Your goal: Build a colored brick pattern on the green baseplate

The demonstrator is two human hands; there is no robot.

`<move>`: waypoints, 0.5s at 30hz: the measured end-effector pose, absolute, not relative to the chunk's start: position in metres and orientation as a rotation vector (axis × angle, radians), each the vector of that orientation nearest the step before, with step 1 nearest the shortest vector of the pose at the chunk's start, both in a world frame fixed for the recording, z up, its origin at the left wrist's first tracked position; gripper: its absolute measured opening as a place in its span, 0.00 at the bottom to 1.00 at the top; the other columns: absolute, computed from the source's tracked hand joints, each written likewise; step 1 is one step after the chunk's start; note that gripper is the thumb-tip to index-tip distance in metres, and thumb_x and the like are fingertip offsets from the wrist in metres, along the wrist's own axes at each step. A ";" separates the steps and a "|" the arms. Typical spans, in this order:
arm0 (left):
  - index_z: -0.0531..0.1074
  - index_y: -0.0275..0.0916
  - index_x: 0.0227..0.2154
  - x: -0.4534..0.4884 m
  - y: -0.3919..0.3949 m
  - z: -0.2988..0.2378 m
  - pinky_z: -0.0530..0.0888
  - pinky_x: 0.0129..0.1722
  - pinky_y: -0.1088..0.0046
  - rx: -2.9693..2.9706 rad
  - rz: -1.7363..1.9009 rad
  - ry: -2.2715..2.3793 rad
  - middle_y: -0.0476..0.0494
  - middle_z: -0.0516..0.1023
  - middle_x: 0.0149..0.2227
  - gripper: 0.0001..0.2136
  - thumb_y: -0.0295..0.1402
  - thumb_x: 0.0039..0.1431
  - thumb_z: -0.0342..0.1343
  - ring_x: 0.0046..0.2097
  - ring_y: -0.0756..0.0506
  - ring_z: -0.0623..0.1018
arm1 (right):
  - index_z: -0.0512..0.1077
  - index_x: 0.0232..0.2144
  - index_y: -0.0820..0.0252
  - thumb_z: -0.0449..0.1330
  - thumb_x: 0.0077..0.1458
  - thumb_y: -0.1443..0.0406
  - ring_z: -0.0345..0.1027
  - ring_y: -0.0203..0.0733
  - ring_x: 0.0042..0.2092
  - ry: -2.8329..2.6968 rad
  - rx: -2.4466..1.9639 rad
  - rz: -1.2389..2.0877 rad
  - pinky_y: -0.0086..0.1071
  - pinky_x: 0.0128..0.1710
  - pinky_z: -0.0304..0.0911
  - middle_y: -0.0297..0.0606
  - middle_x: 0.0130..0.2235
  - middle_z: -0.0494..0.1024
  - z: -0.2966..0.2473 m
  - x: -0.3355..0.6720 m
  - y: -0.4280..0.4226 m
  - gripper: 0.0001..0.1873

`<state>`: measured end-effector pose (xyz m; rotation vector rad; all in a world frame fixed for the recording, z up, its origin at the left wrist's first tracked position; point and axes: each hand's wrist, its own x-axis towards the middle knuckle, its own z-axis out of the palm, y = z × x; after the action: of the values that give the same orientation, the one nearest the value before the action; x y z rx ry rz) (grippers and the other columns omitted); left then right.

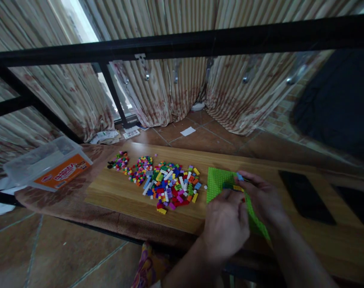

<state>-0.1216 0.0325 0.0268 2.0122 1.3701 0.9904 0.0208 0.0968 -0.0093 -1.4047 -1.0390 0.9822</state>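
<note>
Right hand (261,196): fingers narrowed on a light-blue brick (239,176) at the green baseplate (215,181); left hand (226,228) by the dark-and-yellow bricks (229,186) there, grip cannot be told. Likely best: align studs, press straight down, baseplate braced flat on the desk (118,194).

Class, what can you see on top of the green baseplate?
On the green baseplate are dark bricks and a yellow piece. The left hand and right hand, which holds a light-blue brick, cover part of it, so anything beneath them cannot be seen.
</note>
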 end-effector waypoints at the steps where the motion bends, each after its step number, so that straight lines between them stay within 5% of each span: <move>1: 0.72 0.40 0.45 -0.127 0.037 0.025 0.75 0.44 0.69 1.998 0.940 1.481 0.44 0.76 0.41 0.11 0.28 0.62 0.48 0.41 0.46 0.76 | 0.77 0.38 0.58 0.68 0.41 0.57 0.77 0.46 0.39 -1.040 -1.407 0.922 0.41 0.41 0.72 0.40 0.38 0.82 -0.012 0.026 0.099 0.20; 8: 0.75 0.38 0.36 -0.158 0.079 0.005 0.69 0.52 0.62 2.272 0.561 1.817 0.41 0.75 0.39 0.11 0.23 0.59 0.48 0.45 0.42 0.73 | 0.77 0.39 0.57 0.62 0.49 0.60 0.77 0.47 0.41 -1.315 -1.547 0.687 0.45 0.47 0.71 0.41 0.38 0.82 -0.022 0.049 0.101 0.14; 15: 0.76 0.39 0.33 -0.154 0.092 -0.010 0.69 0.46 0.61 2.395 0.342 1.910 0.40 0.76 0.39 0.11 0.23 0.58 0.48 0.45 0.39 0.72 | 0.78 0.40 0.55 0.55 0.55 0.65 0.76 0.45 0.45 -1.603 -1.572 0.594 0.46 0.51 0.68 0.39 0.43 0.82 -0.023 0.042 0.099 0.13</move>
<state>-0.1537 0.0919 -0.0101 2.3952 1.9101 0.3421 0.0418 0.0990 -0.0232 -1.5716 -1.6033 0.5941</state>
